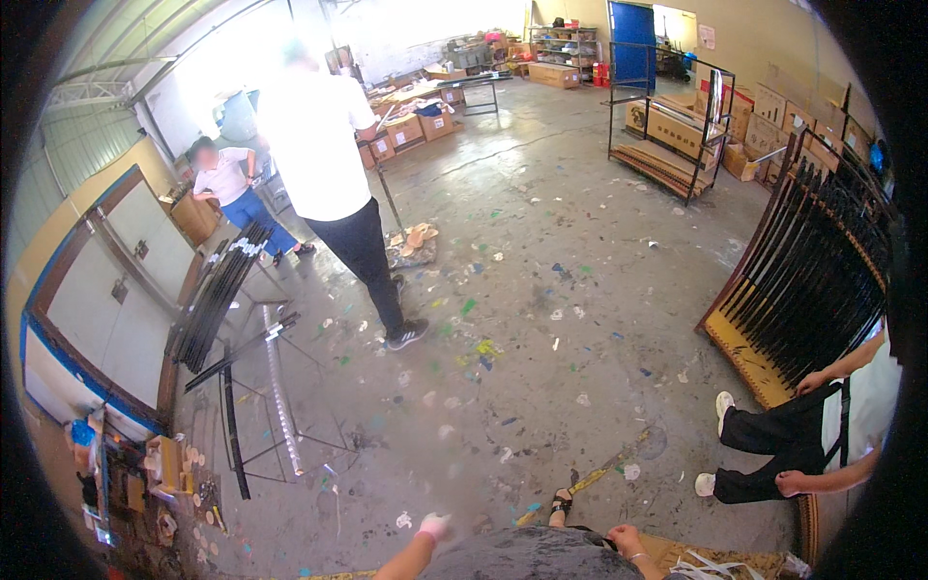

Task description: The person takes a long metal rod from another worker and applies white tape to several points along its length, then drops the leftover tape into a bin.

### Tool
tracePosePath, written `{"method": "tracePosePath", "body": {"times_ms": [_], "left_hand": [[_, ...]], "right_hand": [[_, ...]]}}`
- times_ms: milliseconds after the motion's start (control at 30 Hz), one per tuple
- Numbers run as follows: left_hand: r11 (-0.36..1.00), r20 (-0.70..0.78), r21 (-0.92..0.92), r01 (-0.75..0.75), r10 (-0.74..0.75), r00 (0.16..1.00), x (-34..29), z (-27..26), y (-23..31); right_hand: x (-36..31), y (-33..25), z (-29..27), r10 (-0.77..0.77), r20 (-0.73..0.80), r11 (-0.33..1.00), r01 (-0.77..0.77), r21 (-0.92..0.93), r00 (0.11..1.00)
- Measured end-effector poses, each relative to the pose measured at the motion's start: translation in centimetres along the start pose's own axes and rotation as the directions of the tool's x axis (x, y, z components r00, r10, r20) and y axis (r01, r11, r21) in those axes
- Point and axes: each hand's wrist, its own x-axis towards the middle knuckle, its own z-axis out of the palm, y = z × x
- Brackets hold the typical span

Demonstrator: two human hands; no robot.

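Note:
My left hand (pixel 435 525) hangs low beside my dark grey clothing (pixel 527 556). It looks whitish, perhaps gloved, and its fingers are too blurred to read. At the other side of the clothing is my right hand (pixel 624 538), a thin band (pixel 636 556) at its wrist. Its fingers curl inward against the dark cloth; whatever lies inside them is hidden. Below me shows a foot in a black sandal (pixel 562 505). Close by the right hand, white strips (pixel 715 565) lie on a brown surface.
At right, a person (pixel 865 416) stands by a rack of black rods (pixel 807 275). Black tubes (pixel 220 295) rest on stands at left. Ahead, a person in white (pixel 314 145) stands, another (pixel 232 184) beyond. A metal frame cart (pixel 672 126) and cardboard boxes (pixel 406 130) stand farther back. Scraps litter the floor (pixel 503 319).

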Motion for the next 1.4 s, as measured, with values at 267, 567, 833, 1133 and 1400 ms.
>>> {"method": "tracePosePath", "body": {"times_ms": [267, 567, 833, 1133, 1400], "left_hand": [[0.985, 0.051, -0.159, 0.071, -0.064, 0.997, -5.2, 0.6, 4.2], [0.989, 0.006, -0.121, 0.080, -0.080, 0.997, -4.5, 1.0, 4.5], [0.976, 0.066, -0.194, 0.097, -0.085, 0.994, -6.2, 1.0, 6.5], [0.994, 0.058, -0.107, 0.025, -0.019, 0.998, -5.0, 0.1, 5.4], [0.963, 0.087, -0.241, 0.120, -0.102, 0.991, -9.3, 0.0, 9.0]], "right_hand": [[3.0, 2.1, -0.4, -0.013, 0.025, 0.999, 0.012, 0.053, 1.000], [3.2, 3.1, -0.9, 0.012, 0.046, 0.994, -0.017, 0.111, 0.999], [3.7, 4.4, -1.0, 0.001, 0.034, 0.995, -0.005, 0.096, 0.999], [4.0, 4.6, -0.2, -0.014, 0.047, 0.999, 0.012, 0.041, 0.999], [2.2, 2.7, 0.5, 0.017, -0.017, 0.999, -0.016, 0.031, 1.000]]}}
